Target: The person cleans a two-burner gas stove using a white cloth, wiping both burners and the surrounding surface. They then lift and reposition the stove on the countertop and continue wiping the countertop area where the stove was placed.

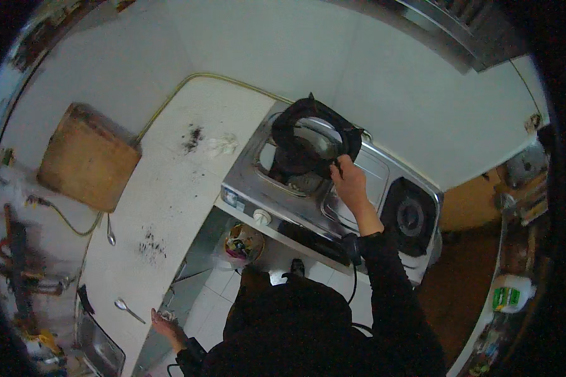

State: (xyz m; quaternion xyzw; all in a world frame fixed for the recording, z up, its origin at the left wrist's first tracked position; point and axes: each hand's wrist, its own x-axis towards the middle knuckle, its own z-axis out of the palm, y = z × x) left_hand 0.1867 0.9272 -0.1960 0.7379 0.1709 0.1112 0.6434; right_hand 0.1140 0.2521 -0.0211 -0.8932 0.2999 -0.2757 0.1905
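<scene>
My right hand (350, 181) grips the near edge of a black ring-shaped pan support (290, 123), which is raised and tilted over the left burner of a steel gas stove (245, 174). Through the ring shows the shiny metal behind it. The right burner (409, 217) has its own black support in place. Low at the left, by the counter's edge, my left hand (167, 323) holds something pale and crumpled, perhaps a cloth or foil. Near it a metal spoon (129, 311) lies on the white counter (122, 268).
Black crumbs (193, 139) and a whitish smear (222, 143) mark the counter. A wooden cutting board (89, 158) leans at the left, with another spoon (110, 231) beside it. A steel sink (101, 344) is at lower left; a filled waste bin (244, 242) stands below the stove's edge.
</scene>
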